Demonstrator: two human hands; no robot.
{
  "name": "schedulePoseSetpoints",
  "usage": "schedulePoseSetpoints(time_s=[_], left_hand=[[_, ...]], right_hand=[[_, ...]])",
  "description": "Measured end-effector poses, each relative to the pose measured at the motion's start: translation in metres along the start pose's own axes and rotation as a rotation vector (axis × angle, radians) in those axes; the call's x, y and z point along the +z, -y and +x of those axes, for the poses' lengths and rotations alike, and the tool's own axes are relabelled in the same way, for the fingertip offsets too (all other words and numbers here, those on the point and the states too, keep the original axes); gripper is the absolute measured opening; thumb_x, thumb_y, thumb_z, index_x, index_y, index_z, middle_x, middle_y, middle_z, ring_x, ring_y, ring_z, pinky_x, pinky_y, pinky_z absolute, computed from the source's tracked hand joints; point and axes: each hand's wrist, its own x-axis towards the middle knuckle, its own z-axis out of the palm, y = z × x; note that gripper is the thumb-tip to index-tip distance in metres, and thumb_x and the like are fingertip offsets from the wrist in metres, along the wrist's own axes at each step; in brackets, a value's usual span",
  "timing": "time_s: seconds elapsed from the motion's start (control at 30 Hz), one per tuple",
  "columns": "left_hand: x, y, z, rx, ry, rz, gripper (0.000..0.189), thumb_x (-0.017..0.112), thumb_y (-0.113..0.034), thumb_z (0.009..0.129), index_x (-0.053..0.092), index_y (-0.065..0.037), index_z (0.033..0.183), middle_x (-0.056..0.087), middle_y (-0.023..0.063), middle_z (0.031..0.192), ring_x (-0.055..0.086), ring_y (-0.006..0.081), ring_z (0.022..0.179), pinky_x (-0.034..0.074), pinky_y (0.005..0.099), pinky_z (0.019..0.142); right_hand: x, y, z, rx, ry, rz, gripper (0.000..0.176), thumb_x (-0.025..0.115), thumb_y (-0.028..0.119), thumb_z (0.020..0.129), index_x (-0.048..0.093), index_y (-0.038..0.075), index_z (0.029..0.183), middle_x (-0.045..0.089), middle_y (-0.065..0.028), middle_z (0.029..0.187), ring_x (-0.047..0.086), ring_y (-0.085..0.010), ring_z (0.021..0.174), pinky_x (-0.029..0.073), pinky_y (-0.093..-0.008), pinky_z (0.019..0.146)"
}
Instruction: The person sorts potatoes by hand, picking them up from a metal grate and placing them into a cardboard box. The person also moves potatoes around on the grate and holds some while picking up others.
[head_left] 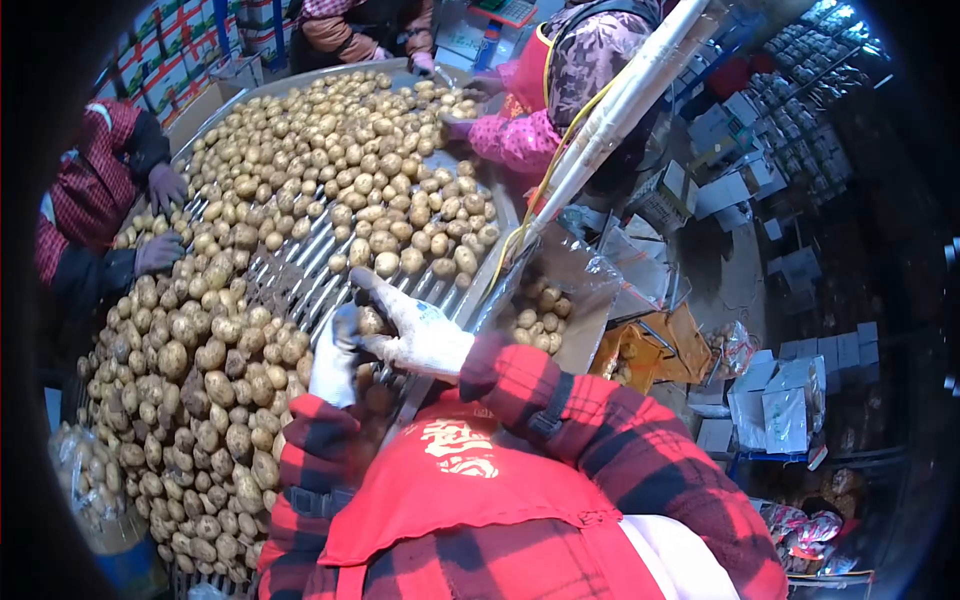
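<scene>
1 potato point(372, 321) lies between right hand point(415, 332) (fingers spread) and left hand point(335, 362), grip unclear.

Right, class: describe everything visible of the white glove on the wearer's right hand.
The glove on the right hand is white, seemingly knitted fabric, faintly marked blue on the back and slightly soiled. It emerges from a red-and-black checked sleeve. It lies back up over the metal rollers, with one finger stretched toward the potato heap. A potato sits against its thumb side, between it and the left hand; whether it is gripped is unclear.
</scene>
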Motion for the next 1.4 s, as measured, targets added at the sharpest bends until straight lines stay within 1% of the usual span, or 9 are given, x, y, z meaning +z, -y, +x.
schedulePoseSetpoints(time_s=[0.2, 0.53, 0.7, 0.73, 0.87, 1.03, 1.2, 1.33, 1.4], left_hand=[[-0.005, 0.01, -0.015, 0.394, -0.453, 0.313, 0.043, 0.068, -0.044, 0.106, 0.07, -0.003, 0.118, 0.074, 0.0036, 0.104, 0.068, 0.0167, 0.096, 0.056, 0.0331, 0.085], [0.012, -0.028, -0.038, 0.366, -0.33, 0.182, 0.048, 0.074, -0.039, 0.103, 0.064, -0.004, 0.134, 0.073, 0.0049, 0.113, 0.066, 0.0136, 0.1, 0.054, 0.032, 0.091], [0.019, -0.035, -0.057, 0.202, -0.286, 0.937, 0.084, 0.064, -0.073, 0.096, 0.061, -0.001, 0.14, 0.074, 0.0131, 0.122, 0.068, 0.0217, 0.111, 0.052, 0.0401, 0.099], [0.015, -0.033, -0.057, 0.215, -0.302, 0.995, 0.078, 0.061, -0.071, 0.099, 0.063, -0.002, 0.137, 0.075, 0.0143, 0.116, 0.069, 0.0229, 0.107, 0.053, 0.0407, 0.095], [0.009, -0.038, -0.058, 0.115, -0.402, 0.79, 0.055, 0.055, -0.055, 0.108, 0.072, -0.005, 0.124, 0.076, 0.0245, 0.099, 0.072, 0.0434, 0.093, 0.056, 0.0465, 0.085], [-0.008, -0.05, -0.065, 0.079, -0.189, 0.29, 0.052, 0.056, -0.057, 0.108, 0.072, -0.007, 0.114, 0.066, 0.0093, 0.076, 0.068, 0.0208, 0.079, 0.055, 0.0382, 0.076], [0.03, -0.055, -0.077, 0.431, -0.3, 1.295, 0.055, 0.061, -0.06, 0.104, 0.068, -0.008, 0.122, 0.073, 0.0209, 0.1, 0.07, 0.0432, 0.093, 0.055, 0.0456, 0.084], [0.005, -0.036, -0.052, 0.257, -0.249, 0.565, 0.05, 0.061, -0.056, 0.106, 0.071, -0.008, 0.106, 0.057, -0.0043, 0.071, 0.049, 0.0047, 0.061, 0.039, 0.0243, 0.055], [0.007, -0.035, -0.058, 0.07, -0.221, 0.551, 0.05, 0.061, -0.055, 0.107, 0.07, -0.006, 0.118, 0.066, -0.0008, 0.082, 0.058, 0.0075, 0.071, 0.047, 0.0261, 0.059]], right_hand=[[0.028, -0.014, 0.003, -0.08, 0.138, 0.203, 0.088, 0.065, 0.0, 0.093, 0.019, 0.0, 0.169, 0.028, -0.0204, 0.173, 0.021, -0.0259, 0.163, 0.021, -0.0361, 0.131], [0.022, 0.023, -0.011, 0.222, 0.012, 0.776, 0.078, 0.072, -0.008, 0.089, 0.039, -0.002, 0.159, 0.063, -0.0094, 0.138, 0.062, -0.0164, 0.122, 0.051, -0.0314, 0.105], [0.031, 0.003, -0.013, -0.261, -0.079, -0.308, 0.091, 0.07, -0.004, 0.079, 0.039, 0.012, 0.163, 0.06, -0.023, 0.147, 0.062, -0.0389, 0.133, 0.054, -0.0441, 0.107], [0.035, 0.007, -0.015, -0.186, -0.054, -0.241, 0.086, 0.069, -0.01, 0.08, 0.042, 0.003, 0.16, 0.059, -0.0162, 0.148, 0.062, -0.0232, 0.129, 0.053, -0.0366, 0.108], [0.037, 0.015, -0.016, 0.055, 0.114, 0.654, 0.077, 0.064, -0.016, 0.079, 0.051, 0.003, 0.153, 0.066, -0.015, 0.14, 0.068, -0.0291, 0.125, 0.056, -0.0386, 0.107], [0.031, 0.002, -0.018, 0.275, 0.112, 1.242, 0.073, 0.079, -0.012, 0.083, 0.05, 0.005, 0.148, 0.068, -0.0113, 0.13, 0.07, -0.0229, 0.117, 0.061, -0.0358, 0.1], [0.036, -0.02, -0.022, 0.241, 0.122, 1.042, 0.076, 0.083, 0.0, 0.088, 0.045, 0.009, 0.153, 0.067, -0.0099, 0.13, 0.069, -0.0248, 0.118, 0.061, -0.0379, 0.097], [0.029, -0.019, -0.048, 0.291, 0.221, 1.312, 0.083, 0.081, 0.012, 0.094, 0.033, 0.015, 0.162, 0.059, -0.0115, 0.143, 0.064, -0.0279, 0.129, 0.058, -0.0424, 0.101], [0.025, -0.016, -0.058, 0.241, 0.224, 1.384, 0.085, 0.079, 0.017, 0.097, 0.028, 0.019, 0.166, 0.056, -0.0113, 0.147, 0.061, -0.0297, 0.134, 0.057, -0.0454, 0.103]])
